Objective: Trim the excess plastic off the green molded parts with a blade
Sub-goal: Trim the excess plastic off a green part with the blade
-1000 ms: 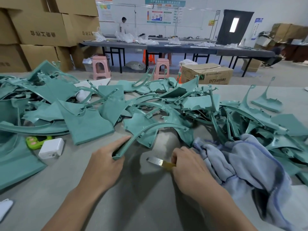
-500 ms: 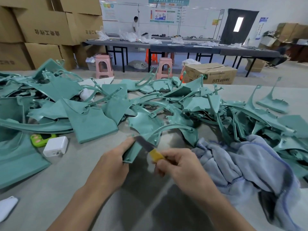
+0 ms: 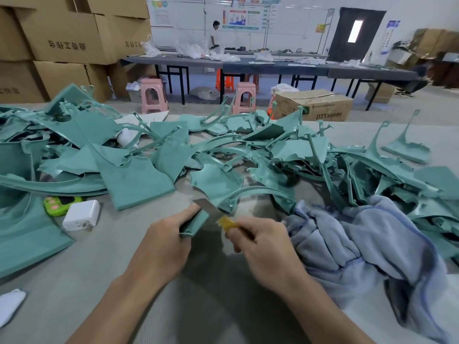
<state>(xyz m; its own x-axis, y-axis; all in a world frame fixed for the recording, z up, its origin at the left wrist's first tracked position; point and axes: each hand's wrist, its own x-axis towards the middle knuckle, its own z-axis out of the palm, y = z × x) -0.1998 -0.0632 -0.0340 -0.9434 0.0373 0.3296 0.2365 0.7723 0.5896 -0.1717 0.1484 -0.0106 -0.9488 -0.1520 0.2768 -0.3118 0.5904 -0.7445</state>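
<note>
My left hand (image 3: 162, 240) grips the near end of a curved green molded part (image 3: 250, 191) that arches away to the right over the table. My right hand (image 3: 260, 240) pinches the yellow handle of a blade (image 3: 207, 206). The steel tip of the blade lies against the part just above my left thumb. A large heap of green molded parts (image 3: 139, 155) covers the table behind both hands, from the far left to the far right.
A crumpled blue-grey cloth (image 3: 360, 244) lies right of my right hand. A white charger block (image 3: 80, 216) and a green gadget (image 3: 58, 204) sit to the left on the grey table (image 3: 198, 306). Cardboard boxes (image 3: 64, 36) and pink stools (image 3: 151, 95) stand beyond.
My right hand lifted the blade off the table and brought it left onto the part. My left hand pulled the part's end nearer and keeps hold of it.
</note>
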